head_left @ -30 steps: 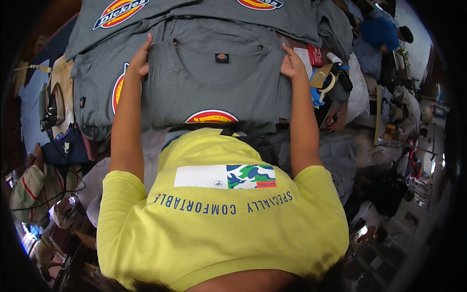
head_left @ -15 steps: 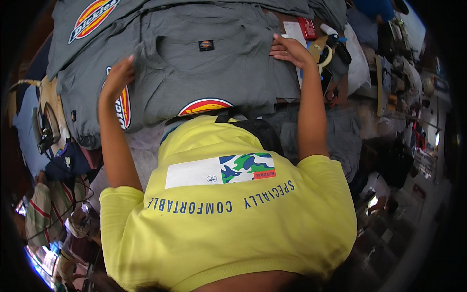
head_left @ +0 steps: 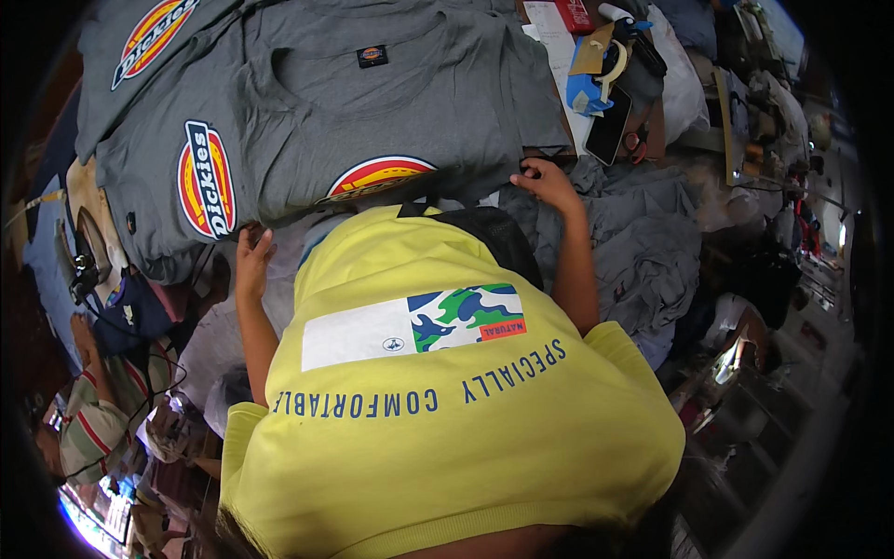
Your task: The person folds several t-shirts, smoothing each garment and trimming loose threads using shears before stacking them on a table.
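A grey T-shirt (head_left: 400, 112) lies face up across the table before me, its neckline toward the far side and a colourful printed badge at its near edge. My left hand (head_left: 252, 265) is at the shirt's near left edge, fingertips curled at the cloth and partly hidden by it. At the near right corner, my right hand (head_left: 551, 184) pinches the edge of the same shirt between thumb and fingers. Another grey shirt with an oval badge (head_left: 154, 37) lies beyond, at the far left.
Right of the shirt lie a tape dispenser (head_left: 589, 93), a dark phone (head_left: 608, 129), red-handled scissors (head_left: 636, 144) and a red box (head_left: 574, 15). Crumpled grey cloth (head_left: 643, 242) is heaped at the right. An iron (head_left: 86, 265) stands at the left, near another person's arm (head_left: 88, 354).
Both hands have come down toward me, from beside the shirt's neckline to its near edge. The fingers have closed at the cloth. The view has shifted slightly.
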### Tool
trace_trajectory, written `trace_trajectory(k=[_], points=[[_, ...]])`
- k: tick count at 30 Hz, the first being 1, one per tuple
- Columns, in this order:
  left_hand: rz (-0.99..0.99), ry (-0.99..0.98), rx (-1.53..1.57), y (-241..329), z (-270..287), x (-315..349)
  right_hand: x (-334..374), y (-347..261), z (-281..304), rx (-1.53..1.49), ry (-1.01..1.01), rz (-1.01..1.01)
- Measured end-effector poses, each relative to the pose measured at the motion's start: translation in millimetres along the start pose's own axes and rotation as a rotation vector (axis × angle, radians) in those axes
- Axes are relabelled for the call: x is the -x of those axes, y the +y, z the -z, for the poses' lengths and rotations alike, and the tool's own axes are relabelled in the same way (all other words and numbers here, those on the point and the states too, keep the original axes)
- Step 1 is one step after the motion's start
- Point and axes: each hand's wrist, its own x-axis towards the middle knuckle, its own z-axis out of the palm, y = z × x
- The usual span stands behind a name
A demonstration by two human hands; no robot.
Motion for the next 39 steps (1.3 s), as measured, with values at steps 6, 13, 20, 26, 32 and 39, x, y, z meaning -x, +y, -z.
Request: trace_trajectory(k=[6,13,20,26,32,39], points=[[-0.17,-0.159,-0.405,-15,10,-22,10,9,18,0.154,0.034,0.124],[-0.376,-0.194,-1.284,-10,26,-37,21,0,28,0.265,0.134,0.04],[-0.103,0.135,-0.913,4,31,-4,23,-1,22,0.402,0.197,-0.139],[-0.728,0.573,-0.871,58,-32,27,18,-51,10,0.273,0.429,0.201],[-1.048,0.242,-1.211,73,-124,-17,-14,-108,-55,0.614,0.283,0.852],[-1.069,0.475,-1.441,119,-125,-101,-98,-117,-35,0.79,0.584,0.766]])
